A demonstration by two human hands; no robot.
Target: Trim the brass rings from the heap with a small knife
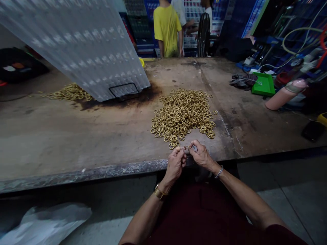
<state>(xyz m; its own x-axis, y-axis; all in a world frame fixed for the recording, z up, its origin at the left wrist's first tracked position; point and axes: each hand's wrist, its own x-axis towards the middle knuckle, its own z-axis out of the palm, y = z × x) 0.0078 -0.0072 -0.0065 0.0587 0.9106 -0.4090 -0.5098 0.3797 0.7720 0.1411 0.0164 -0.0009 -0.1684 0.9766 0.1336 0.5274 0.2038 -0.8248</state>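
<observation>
Over the table's front edge, my left hand (176, 164) and my right hand (201, 155) are close together, fingertips almost meeting. Between them is a brass-coloured ring (187, 147), pinched by my right hand's fingers. My left hand's fingertips are closed at the ring's near side; whether they also grip it, or something small, is hidden. Just beyond my hands a large heap of brass-coloured rings (181, 110) spreads over the tabletop, with a few loose rings at its near end.
The wooden table (51, 136) carries a tall ribbed translucent panel (97, 51) at the left, with a second ring pile (71, 92) behind it. At right are a green tray (264, 84), a pink cylinder (284, 95) and hoses. People stand beyond the table, one in a yellow shirt (167, 27).
</observation>
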